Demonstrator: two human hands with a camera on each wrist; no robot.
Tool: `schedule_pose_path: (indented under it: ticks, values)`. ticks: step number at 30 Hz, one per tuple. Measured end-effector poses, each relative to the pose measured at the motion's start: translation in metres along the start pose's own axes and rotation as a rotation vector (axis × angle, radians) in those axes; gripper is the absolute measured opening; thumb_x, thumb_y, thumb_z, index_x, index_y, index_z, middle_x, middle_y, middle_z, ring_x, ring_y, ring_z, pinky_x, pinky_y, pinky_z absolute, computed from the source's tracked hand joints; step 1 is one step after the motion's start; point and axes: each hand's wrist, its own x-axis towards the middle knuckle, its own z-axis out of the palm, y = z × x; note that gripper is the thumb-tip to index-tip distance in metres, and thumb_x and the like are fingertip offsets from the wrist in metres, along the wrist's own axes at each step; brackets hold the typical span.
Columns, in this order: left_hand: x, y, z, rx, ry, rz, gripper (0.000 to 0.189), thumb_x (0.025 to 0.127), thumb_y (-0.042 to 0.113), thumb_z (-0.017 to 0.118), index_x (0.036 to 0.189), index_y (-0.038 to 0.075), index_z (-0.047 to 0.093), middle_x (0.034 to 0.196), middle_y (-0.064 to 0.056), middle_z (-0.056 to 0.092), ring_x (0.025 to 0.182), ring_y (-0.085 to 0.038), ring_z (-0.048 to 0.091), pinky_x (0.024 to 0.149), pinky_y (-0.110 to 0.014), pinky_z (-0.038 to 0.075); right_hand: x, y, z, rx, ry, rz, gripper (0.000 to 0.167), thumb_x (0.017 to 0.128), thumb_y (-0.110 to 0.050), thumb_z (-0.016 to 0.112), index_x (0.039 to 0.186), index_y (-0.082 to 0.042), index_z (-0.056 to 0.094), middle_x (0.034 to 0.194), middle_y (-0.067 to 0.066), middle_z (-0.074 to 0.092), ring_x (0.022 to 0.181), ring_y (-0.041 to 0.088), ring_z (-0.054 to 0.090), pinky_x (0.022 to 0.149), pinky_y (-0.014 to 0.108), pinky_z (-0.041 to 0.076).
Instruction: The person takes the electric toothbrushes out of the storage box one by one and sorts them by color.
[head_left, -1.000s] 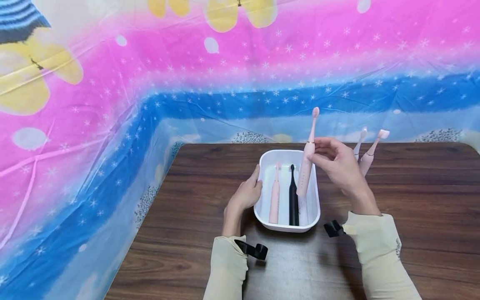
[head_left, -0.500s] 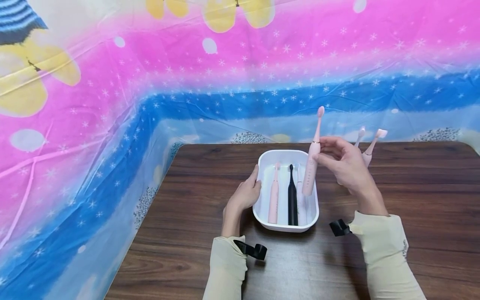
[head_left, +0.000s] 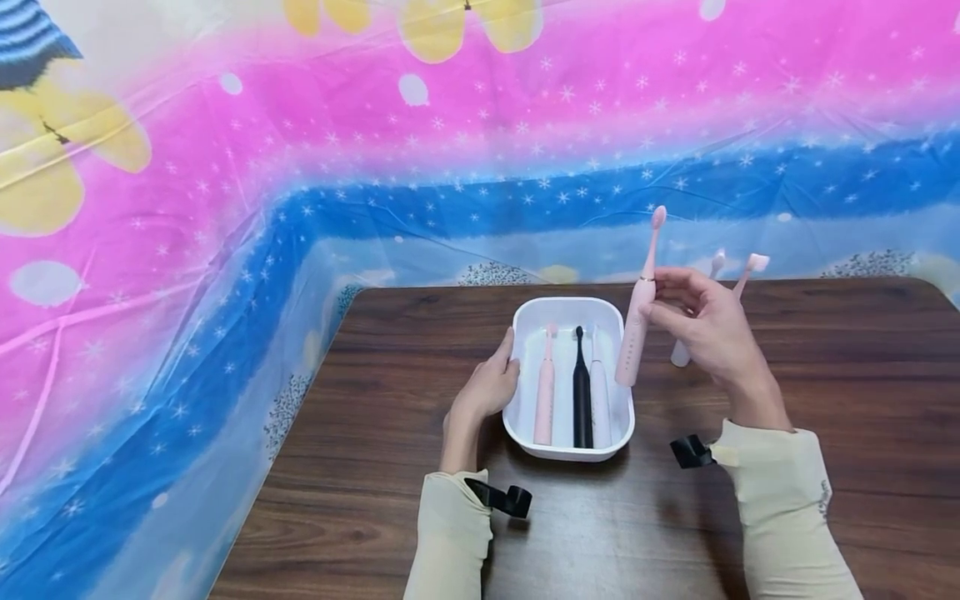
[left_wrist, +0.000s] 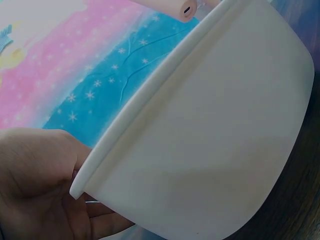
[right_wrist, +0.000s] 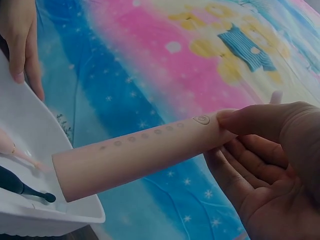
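My right hand pinches a pink electric toothbrush by its handle, thumb near the button, bristle end up. In the head view its lower end is beside the right rim of a white plastic tray. My left hand grips the tray's left side, the rim passing between thumb and fingers in the left wrist view. Inside the tray lie another pink electric toothbrush, a black one and a white one, heads pointing away from me.
Behind my right hand, a white toothbrush and a pink toothbrush stand upright, partly hidden by it. The dark wooden table ends at a patterned cloth hanging at the back and left.
My right hand has moved right with the pink electric toothbrush, from over the tray to its right rim. The white toothbrush in the tray shows more fully. My left hand keeps its grip.
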Motion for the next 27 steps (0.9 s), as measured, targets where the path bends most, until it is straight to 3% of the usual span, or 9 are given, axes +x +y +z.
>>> schedule_pose_path:
  ticks: [11,19,27]
  values:
    - [0.001,-0.001,0.001,0.006,-0.005,-0.005,0.055,0.104,0.027,0.031,0.155,0.025,0.010,0.157,-0.004,0.027,0.139,-0.022,0.036,0.109,-0.042,0.035,-0.002,0.002,-0.010,0.104,0.040,-0.003,0.039,0.086,0.002,0.067,0.123,-0.003,0.060,0.101,-0.009,0.067,0.093,0.004,0.063,0.071,0.015,0.051]
    - [0.002,0.000,0.000,0.005,-0.007,-0.009,0.055,0.104,0.026,0.031,0.155,0.026,0.010,0.157,-0.004,0.027,0.139,-0.022,0.036,0.108,-0.043,0.035,-0.006,0.008,-0.019,0.014,0.065,-0.026,0.039,0.086,0.001,0.068,0.124,-0.003,0.060,0.103,-0.013,0.066,0.097,0.002,0.062,0.077,0.012,0.049]
    - [0.001,0.001,0.000,0.002,-0.010,-0.015,0.055,0.104,0.027,0.030,0.155,0.025,0.010,0.157,-0.004,0.027,0.138,-0.022,0.037,0.108,-0.042,0.035,-0.011,0.014,-0.026,-0.110,0.090,0.022,0.041,0.088,-0.007,0.068,0.127,-0.005,0.057,0.105,-0.018,0.064,0.100,-0.002,0.060,0.082,0.009,0.046]
